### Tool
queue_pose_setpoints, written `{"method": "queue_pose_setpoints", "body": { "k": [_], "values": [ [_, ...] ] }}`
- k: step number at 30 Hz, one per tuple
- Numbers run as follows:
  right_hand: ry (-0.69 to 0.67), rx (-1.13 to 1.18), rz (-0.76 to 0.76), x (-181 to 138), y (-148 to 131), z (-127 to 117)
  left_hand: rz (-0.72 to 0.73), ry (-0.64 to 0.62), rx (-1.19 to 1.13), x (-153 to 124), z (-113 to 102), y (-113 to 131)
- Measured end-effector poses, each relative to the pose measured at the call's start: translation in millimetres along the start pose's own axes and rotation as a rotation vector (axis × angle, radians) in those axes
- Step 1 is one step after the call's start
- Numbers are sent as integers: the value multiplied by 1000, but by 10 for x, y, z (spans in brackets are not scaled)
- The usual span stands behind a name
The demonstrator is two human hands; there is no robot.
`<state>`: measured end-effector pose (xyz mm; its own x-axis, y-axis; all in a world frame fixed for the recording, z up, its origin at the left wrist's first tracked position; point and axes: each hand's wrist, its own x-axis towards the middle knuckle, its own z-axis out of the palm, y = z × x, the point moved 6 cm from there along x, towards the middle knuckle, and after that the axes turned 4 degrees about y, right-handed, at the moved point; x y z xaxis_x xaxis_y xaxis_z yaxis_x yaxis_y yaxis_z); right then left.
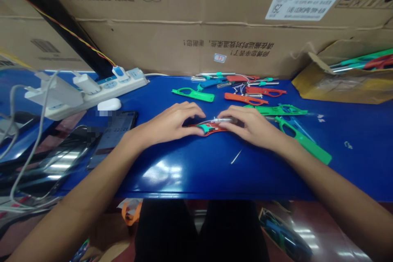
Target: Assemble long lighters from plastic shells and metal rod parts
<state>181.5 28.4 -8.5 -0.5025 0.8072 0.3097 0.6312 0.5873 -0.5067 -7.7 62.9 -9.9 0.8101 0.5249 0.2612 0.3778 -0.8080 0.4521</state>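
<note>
Both my hands rest on the blue table [190, 172], pressed together over one small assembly. My left hand [173, 123] has its fingers curled onto the left end of a red plastic handle part [215, 129] that carries a teal clip [205, 128]. My right hand [248, 125] pinches the right end, where a thin metal rod [222, 119] lies along the red part. A loose metal pin [236, 156] lies on the table just in front of my right hand.
Green, red and blue plastic handle parts [245, 99] with metal rods lie scattered behind and right of my hands. A cardboard box [346, 84] with more parts sits at right. A power strip [92, 90], a phone [113, 135] and cables are at left. Cardboard cartons [196, 20] wall the back.
</note>
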Motion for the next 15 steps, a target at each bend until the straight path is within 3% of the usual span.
{"method": "queue_pose_setpoints", "body": {
  "k": [4,15],
  "values": [
    [-41,-26,-5,-1,18,25,-18,-88,50,-21,93,-17],
    [-14,-162,-55,-3,26,29,48,-14,74,-8,78,19]
  ]
}}
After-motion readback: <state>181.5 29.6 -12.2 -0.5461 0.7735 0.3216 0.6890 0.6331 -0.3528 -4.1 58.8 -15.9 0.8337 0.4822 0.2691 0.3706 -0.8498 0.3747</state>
